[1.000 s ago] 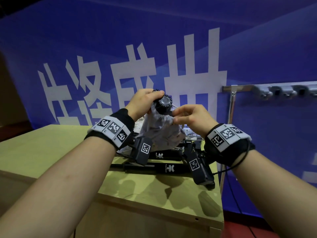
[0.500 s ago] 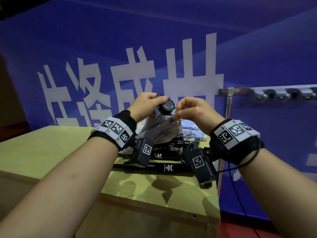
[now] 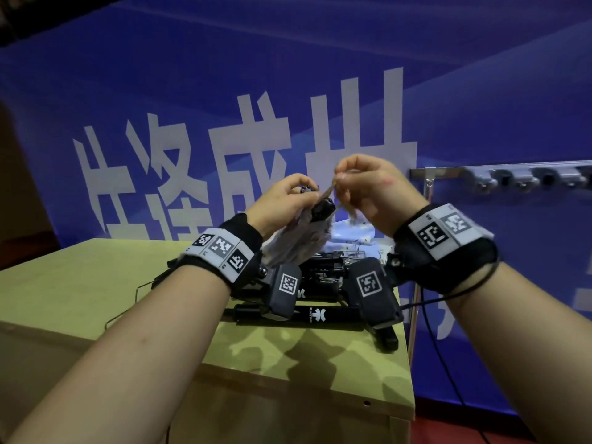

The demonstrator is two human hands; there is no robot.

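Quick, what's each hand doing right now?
Left hand: grips the grey wrapping with a black part in it.
Right hand: pinches an edge of the grey wrapping.

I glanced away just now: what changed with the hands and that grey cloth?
The right hand rose, pulling the edge of the grey cloth up past the black knob, now sunk deeper in it. The left hand still grips knob and cloth; the black tripod stays on the table.
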